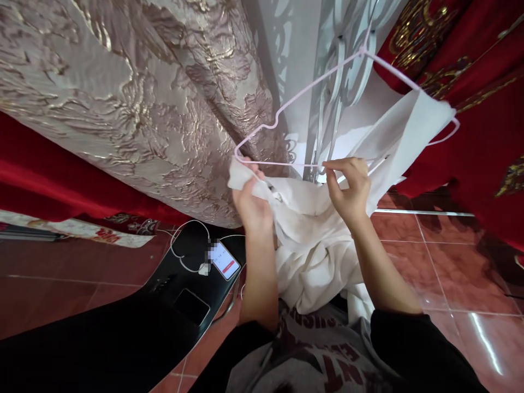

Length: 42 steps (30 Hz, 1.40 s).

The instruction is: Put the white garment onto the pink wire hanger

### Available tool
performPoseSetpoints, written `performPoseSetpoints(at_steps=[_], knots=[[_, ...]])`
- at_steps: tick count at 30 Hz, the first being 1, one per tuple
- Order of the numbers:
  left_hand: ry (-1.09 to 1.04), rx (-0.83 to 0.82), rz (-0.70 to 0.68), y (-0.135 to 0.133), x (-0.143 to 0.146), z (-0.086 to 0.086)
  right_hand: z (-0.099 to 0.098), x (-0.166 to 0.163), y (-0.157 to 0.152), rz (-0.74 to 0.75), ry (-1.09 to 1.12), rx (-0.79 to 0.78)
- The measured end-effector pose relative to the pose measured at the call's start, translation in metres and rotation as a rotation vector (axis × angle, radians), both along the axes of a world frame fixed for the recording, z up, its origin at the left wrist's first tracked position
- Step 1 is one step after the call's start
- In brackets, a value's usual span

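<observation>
Floor (pixel 462 273): red tiles, lower right
Garment (pixel 313 265): white, softly crumpled, centre
Hanger (pixel 362 51): thin, pale pink
Left hand (pixel 254 204): grip closed on garment
Right hand (pixel 352 185): grip pinching hanger

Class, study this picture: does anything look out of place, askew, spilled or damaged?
The white cloth sits lopsided on the hanger: it covers part of the right side, while the left side looks mostly bare and the left hand holds cloth near that end. No spill or damage stands out.
</observation>
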<state>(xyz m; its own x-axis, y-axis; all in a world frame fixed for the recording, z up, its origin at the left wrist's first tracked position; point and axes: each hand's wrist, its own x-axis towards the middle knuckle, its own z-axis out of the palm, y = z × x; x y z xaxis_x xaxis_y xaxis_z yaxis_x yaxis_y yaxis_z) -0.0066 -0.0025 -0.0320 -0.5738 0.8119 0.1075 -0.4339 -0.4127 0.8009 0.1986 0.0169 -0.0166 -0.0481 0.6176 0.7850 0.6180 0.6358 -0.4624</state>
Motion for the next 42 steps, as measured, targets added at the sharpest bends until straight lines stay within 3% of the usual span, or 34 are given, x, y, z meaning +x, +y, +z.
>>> performPoseSetpoints(at_steps=[4, 9, 14, 16, 20, 25, 31, 35, 39, 42], knots=[[-0.085, -0.067, -0.144, -0.014, 0.049, 0.016, 0.002, -0.01, -0.01, 0.034, 0.016, -0.039], [0.045, 0.025, -0.108, -0.012, 0.058, 0.03, 0.023, 0.004, -0.023, 0.152, 0.055, -0.082], [0.049, 0.065, -0.11, -0.005, 0.051, 0.023, 0.032, 0.062, -0.008, -0.161, 0.523, 0.284], [0.042, 0.065, -0.114, -0.003, 0.051, 0.02, 0.027, 0.082, 0.001, -0.186, 0.634, 0.186], [0.042, 0.068, -0.111, -0.001, 0.054, 0.018, 0.02, 0.082, 0.003, -0.051, 0.583, -0.237], [0.061, 0.088, -0.091, -0.001, 0.053, 0.019, 0.041, 0.052, -0.011, -0.026, 0.466, -0.313], [0.108, 0.098, -0.1, 0.0, 0.045, 0.019, 0.069, 0.066, -0.015, -0.011, 0.429, -0.433], [0.102, 0.068, -0.107, 0.002, 0.042, 0.02, 0.083, 0.073, -0.016, 0.164, 0.615, -0.533], [0.08, 0.057, -0.138, 0.003, 0.039, 0.022, 0.112, 0.082, -0.007, 0.391, 0.826, -0.58], [0.09, 0.044, -0.142, 0.003, 0.038, 0.024, 0.124, 0.1, 0.004, 0.383, 0.92, -0.559]])
